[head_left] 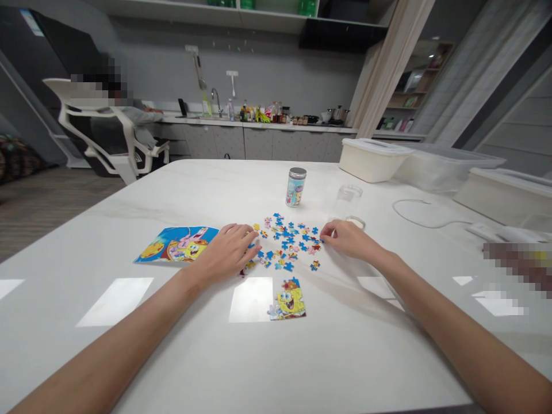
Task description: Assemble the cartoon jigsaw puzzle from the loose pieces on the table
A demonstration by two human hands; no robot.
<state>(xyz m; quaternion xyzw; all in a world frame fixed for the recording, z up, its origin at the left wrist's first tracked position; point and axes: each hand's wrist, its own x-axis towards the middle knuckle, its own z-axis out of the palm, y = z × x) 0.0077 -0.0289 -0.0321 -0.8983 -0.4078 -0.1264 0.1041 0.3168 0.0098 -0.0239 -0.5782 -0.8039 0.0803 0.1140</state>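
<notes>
Loose jigsaw puzzle pieces (284, 244), mostly blue with some yellow and pink, lie scattered in the middle of the white table. My left hand (230, 247) rests palm down at their left edge, fingers apart, covering a few. At the right edge, my right hand (347, 238) is closed in a pinch; a small blue puzzle piece (322, 241) shows at its fingertips. Nearer to me lies a joined puzzle section (288, 300) with a yellow cartoon face. A printed picture sheet (179, 244) lies left of the pieces, partly behind my left hand.
A cartoon-printed can (295, 188) with a metal lid stands behind the pieces. To its right is a clear jar (348, 198). Lidded bins (373, 160) and a white cable (425, 221) occupy the right side. A person sits in a white chair (125, 129) at the back left.
</notes>
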